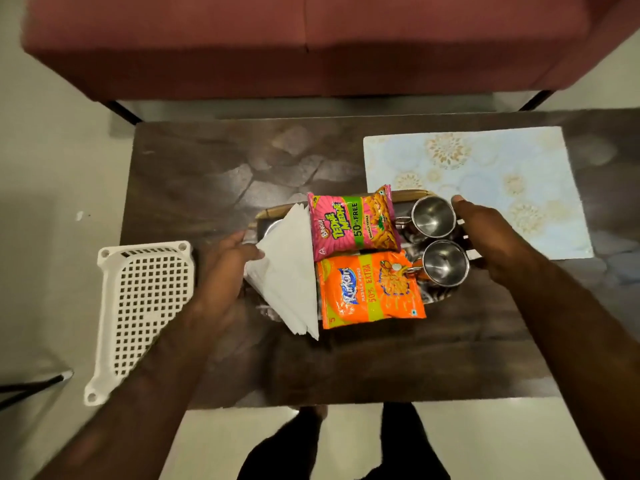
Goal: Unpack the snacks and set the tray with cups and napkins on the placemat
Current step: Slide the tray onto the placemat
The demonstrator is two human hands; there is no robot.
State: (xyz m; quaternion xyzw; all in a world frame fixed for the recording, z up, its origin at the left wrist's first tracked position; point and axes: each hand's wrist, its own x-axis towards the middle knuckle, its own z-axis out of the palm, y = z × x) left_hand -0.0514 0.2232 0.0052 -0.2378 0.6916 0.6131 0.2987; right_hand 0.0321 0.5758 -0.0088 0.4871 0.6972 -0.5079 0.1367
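A dark tray with a wooden rim (408, 195) sits at the middle of the table. It carries white folded napkins (289, 271) on its left side, a pink snack packet (353, 223) and an orange snack packet (370, 289) in the middle, and two steel cups (433, 216) (446, 263) on the right. My left hand (225, 268) grips the tray's left end beside the napkins. Gripping the right end next to the cups is my right hand (488, 233). The pale blue patterned placemat (485, 174) lies at the right, and the tray's right end overlaps its near left corner.
A white perforated plastic basket (138, 313) stands at the table's left edge, partly over the floor. A maroon sofa (311, 43) runs along the far side of the dark table (207, 174). My feet (311, 445) show below the near edge.
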